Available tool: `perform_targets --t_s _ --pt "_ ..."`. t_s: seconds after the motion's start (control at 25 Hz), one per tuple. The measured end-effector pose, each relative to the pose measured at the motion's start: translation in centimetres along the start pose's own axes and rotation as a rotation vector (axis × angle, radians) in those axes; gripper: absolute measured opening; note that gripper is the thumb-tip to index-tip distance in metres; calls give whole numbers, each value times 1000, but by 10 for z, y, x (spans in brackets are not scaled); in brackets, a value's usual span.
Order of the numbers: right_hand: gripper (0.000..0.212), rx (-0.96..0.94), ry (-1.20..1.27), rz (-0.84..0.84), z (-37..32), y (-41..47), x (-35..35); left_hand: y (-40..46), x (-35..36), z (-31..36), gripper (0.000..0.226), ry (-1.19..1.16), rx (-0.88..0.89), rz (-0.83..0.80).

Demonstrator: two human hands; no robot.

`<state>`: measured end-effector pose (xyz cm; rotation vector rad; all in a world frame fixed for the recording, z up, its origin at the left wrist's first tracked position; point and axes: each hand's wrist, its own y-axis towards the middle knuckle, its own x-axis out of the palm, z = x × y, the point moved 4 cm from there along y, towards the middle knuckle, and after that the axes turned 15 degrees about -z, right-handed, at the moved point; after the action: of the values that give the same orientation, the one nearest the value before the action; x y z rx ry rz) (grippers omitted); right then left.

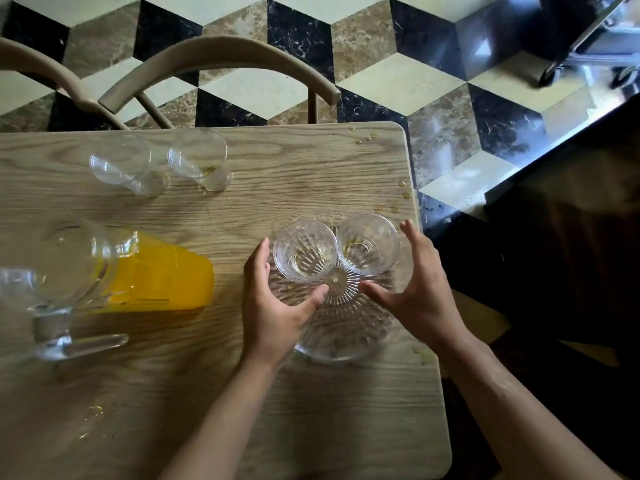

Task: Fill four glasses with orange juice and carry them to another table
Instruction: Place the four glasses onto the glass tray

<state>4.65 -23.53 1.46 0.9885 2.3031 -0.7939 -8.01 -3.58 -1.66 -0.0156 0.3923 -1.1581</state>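
Two empty clear glasses, one on the left (304,252) and one on the right (367,244), stand side by side on a ribbed clear glass tray (346,330) near the wooden table's (277,393) right edge. My left hand (273,306) is open beside the left glass, with its thumb over the tray. My right hand (415,289) is open beside the right glass, fingers spread. Two more empty glasses, one (121,164) next to the other (199,161), stand at the far left. A glass pitcher (79,265) holding orange juice (162,271) is at the left.
Juice drops (405,195) dot the table by its right edge and far corner. Two curved chair backs, one (221,60) behind the table and one (41,67) further left, stand on the patterned tile floor. A wheeled metal cart (588,46) is at the far right. A dark surface (571,254) lies to the right.
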Motion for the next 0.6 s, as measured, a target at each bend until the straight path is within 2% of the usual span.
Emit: perform_targets --t_s 0.12,0.24,0.44,0.6 --pt "122 21 7 -27 -17 -12 -11 -13 -9 19 114 134 39 -6" --pt "123 8 -3 -31 -46 -31 -27 -36 -24 53 114 172 59 -5" --pt "117 -89 -23 -34 -86 -45 -49 -64 -40 108 111 185 87 39" --pt "112 -194 -60 -97 -117 -49 -57 -85 -52 137 110 251 140 134"
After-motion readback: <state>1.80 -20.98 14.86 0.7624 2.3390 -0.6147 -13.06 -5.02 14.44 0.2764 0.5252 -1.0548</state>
